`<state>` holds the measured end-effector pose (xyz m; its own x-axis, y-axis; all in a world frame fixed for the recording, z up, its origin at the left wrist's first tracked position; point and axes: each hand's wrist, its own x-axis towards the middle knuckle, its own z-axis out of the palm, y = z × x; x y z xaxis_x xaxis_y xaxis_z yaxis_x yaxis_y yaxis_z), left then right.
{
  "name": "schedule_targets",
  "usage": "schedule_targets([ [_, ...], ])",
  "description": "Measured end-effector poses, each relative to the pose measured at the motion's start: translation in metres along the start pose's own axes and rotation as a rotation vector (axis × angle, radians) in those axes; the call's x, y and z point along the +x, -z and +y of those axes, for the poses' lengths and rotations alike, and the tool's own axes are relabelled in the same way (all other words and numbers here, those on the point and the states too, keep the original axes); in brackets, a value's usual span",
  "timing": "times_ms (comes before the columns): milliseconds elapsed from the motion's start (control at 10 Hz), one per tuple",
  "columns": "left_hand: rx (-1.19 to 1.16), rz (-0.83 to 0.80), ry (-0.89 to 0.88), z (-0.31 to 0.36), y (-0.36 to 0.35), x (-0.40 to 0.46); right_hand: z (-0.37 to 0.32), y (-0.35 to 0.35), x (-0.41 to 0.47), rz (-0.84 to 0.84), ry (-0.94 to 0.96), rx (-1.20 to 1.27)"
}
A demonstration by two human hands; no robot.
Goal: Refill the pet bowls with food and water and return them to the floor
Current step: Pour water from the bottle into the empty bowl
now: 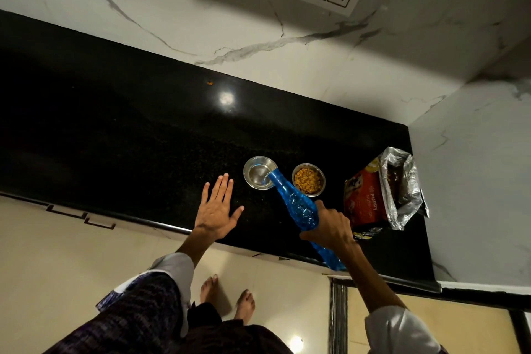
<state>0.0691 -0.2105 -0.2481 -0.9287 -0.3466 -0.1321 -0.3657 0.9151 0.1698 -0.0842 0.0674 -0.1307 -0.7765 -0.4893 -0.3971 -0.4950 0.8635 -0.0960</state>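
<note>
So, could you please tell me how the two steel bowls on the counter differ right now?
The right bowl holds orange-brown kibble; the left bowl shows none. The blue bottle, gripped by the right hand, is tipped with its mouth over the left bowl, while nothing is over the right bowl. The left bowl looks slightly wider. Both are round, shiny metal, standing upright on the black counter.

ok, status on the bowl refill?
Right hand shut on blue bottle, tipped, mouth over steel water bowl. Left hand open, flat above black counter. Food bowl filled with kibble. Nothing blocking.
</note>
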Motion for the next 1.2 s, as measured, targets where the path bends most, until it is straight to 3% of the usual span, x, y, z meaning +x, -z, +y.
schedule_targets([
  [1200,0.019,-0.002,0.011,0.0,-0.0014,0.0011,-0.0024,0.0034,0.0009,-0.012,-0.01,-0.021],
])
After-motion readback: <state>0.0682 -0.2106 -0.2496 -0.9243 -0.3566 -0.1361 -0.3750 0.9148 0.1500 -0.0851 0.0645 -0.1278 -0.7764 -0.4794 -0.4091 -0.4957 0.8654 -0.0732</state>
